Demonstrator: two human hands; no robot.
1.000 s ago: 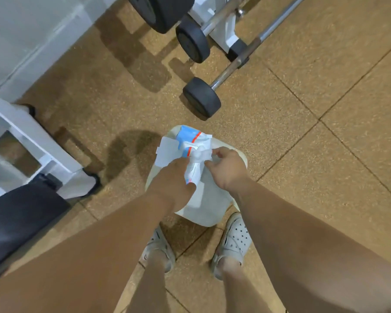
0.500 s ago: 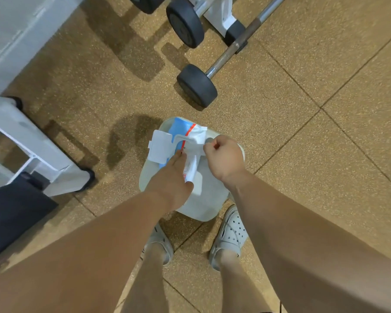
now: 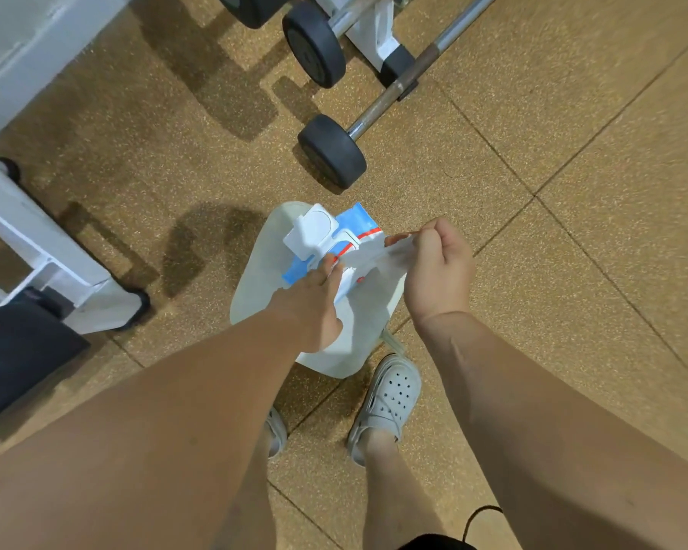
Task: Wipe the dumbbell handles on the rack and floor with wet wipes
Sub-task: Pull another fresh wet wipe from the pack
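The left hand [image 3: 314,307] grips a blue wet wipes pack [image 3: 352,226], lid flipped open, above a white bin [image 3: 261,271]. The right hand [image 3: 439,267] pinches a wipe [image 3: 378,258] stretched from the pack. A dumbbell [image 3: 332,152] lies on the floor [image 3: 572,113] beyond.

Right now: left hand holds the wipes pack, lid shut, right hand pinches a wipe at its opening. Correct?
Not quite: the lid is flipped open, not shut, as the head view shows. The rest stands: the left hand holds the pack, and the right hand pinches a wipe at its opening.
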